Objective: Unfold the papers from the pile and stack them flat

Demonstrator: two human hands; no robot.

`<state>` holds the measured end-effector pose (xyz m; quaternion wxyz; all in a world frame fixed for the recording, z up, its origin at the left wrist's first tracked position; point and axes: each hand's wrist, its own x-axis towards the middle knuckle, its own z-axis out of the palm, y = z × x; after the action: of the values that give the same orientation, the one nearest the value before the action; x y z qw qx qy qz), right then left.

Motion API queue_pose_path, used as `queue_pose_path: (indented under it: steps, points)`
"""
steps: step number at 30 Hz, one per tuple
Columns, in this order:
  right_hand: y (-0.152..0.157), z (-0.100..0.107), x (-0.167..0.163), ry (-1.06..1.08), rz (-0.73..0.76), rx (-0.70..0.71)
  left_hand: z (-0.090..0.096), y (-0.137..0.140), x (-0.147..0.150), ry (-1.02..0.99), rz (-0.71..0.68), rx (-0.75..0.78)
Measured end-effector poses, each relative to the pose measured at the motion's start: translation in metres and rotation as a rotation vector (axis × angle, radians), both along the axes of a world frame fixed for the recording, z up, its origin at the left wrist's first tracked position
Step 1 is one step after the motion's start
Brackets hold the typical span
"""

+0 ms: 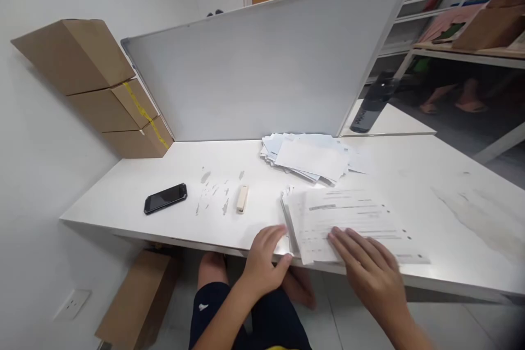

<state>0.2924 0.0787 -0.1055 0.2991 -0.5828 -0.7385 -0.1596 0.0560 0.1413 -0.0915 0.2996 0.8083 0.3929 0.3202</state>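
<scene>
A stack of printed sheets (353, 221) lies near the front edge of the white table (123, 197). My left hand (264, 260) rests at the stack's left front corner, fingers on the table and thumb near the paper edge. My right hand (369, 268) lies flat on the stack's front part, fingers spread. Neither hand grips anything. Behind the stack sits a loose pile of white envelopes or papers (311, 157). A small cream stapler (242, 198) lies left of the stack.
A black phone (165, 198) lies at the table's left. A whiteboard (262, 71) leans upright along the back. Cardboard boxes (102, 87) stack at the left wall, another (137, 301) under the table. A dark bottle (373, 103) stands back right.
</scene>
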Motion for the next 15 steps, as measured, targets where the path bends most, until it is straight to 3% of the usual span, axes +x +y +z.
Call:
queue_pose_path:
  steps: [5, 9, 12, 15]
  points:
    - [0.014, -0.041, 0.009, -0.036, 0.196, -0.140, -0.033, 0.007, 0.030, 0.363, -0.015, 0.018]
    - [0.005, -0.048, 0.007, -0.012, 0.181, -0.184, -0.036, 0.007, 0.047, 0.419, 0.035, 0.011]
    - [-0.001, -0.053, 0.019, 0.046, 0.104, -0.232, -0.027, 0.014, 0.048, 0.415, 0.023, -0.020]
    - [-0.002, -0.054, 0.042, 0.231, -0.169, -0.232, -0.023, 0.019, 0.044, 0.395, -0.007, -0.039]
